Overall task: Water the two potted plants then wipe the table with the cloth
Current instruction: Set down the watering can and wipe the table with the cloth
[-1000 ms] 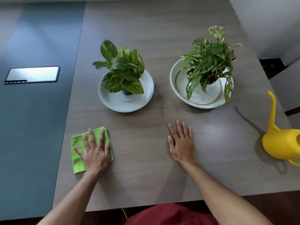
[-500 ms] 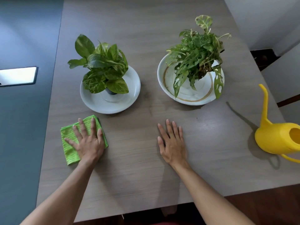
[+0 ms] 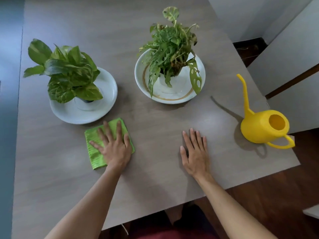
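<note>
A folded green cloth lies on the grey wooden table, just below the left plate. My left hand presses flat on it with fingers spread. My right hand rests flat on the bare tabletop, palm down, holding nothing. A broad-leafed potted plant stands on a white plate at the left. A thinner-leafed potted plant stands in a white bowl-like plate at centre. A yellow watering can sits upright at the table's right edge, spout pointing away from me.
The table's right corner and near edge are close to the watering can. White wall panels and a dark wooden floor lie beyond the right edge. A blue-grey surface borders the table on the left.
My left hand has slid the cloth to the right, from the table's left edge to below the left plate. The view has shifted left and closer. My right hand has stayed flat.
</note>
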{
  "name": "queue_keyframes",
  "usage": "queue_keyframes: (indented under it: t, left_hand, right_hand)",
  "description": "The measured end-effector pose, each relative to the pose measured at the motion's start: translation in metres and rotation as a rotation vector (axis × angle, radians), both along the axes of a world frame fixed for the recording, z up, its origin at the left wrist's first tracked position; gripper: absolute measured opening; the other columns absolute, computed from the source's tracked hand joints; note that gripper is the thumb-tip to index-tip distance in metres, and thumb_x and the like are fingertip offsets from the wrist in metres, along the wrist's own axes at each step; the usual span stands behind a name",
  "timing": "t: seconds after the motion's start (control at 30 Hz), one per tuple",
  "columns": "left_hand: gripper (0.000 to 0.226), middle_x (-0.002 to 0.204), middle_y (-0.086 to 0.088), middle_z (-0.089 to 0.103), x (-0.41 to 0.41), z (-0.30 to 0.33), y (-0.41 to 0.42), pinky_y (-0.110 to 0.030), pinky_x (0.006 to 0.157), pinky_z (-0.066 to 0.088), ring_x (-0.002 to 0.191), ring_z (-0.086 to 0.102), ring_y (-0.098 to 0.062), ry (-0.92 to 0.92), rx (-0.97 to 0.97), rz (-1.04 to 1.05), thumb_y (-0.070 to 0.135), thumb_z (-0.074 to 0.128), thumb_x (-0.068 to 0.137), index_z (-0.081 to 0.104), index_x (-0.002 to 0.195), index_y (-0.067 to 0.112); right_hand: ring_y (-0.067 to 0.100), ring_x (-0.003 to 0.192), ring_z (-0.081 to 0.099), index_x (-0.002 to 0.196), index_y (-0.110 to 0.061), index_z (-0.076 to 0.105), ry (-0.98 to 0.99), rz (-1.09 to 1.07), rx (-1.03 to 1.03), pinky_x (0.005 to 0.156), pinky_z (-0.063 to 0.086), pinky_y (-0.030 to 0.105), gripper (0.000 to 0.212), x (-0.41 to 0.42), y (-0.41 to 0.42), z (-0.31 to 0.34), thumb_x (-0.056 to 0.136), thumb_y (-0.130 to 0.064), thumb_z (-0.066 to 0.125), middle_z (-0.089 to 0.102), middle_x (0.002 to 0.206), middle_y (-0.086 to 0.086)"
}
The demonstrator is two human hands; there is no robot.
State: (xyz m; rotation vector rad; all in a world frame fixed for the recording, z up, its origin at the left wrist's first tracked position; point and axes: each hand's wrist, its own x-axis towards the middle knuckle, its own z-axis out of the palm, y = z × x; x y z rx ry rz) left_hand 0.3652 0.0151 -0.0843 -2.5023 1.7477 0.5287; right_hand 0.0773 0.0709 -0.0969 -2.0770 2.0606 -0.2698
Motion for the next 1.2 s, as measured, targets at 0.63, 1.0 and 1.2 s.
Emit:
queue_keyframes:
  t: [0.63,1.0,1.2]
  left_hand:
    - [0.061,0.165,-0.009,-0.028,-0.215,0.002,-0.040,-0.075,0.111,-0.010,0.153,-0.019,-0.038,0.034,-0.054,-0.201,0.054,0.009,0.103,-0.013,0.157,0.038]
    - [0.064,0.166,-0.011,-0.023,-0.242,0.009,-0.039,-0.069,0.115,-0.013,0.154,-0.019,-0.033,0.139,-0.052,-0.313,0.056,0.006,0.101,-0.004,0.160,0.034]
    - [0.066,0.169,-0.012,0.011,-0.175,0.009,-0.021,-0.055,0.123,-0.008,0.157,0.002,-0.025,0.232,-0.297,-0.233,0.051,0.019,0.103,0.034,0.156,0.016]
  right_hand:
    - [0.024,0.152,0.013,0.153,-0.019,0.032,-0.030,-0.129,-0.058,0.122,0.016,0.052,0.055,-0.098,0.014,0.002,0.101,-0.038,0.032,0.023,0.162,0.008]
    - [0.025,0.151,0.016,0.151,-0.018,0.037,-0.065,-0.151,-0.044,0.120,0.018,0.054,0.052,-0.097,0.009,0.002,0.103,-0.035,0.028,0.028,0.160,0.008]
    - [0.036,0.145,0.030,0.141,-0.005,0.049,-0.123,-0.184,-0.124,0.119,0.022,0.055,0.054,-0.054,-0.031,0.021,0.099,-0.037,0.040,0.044,0.150,0.017]
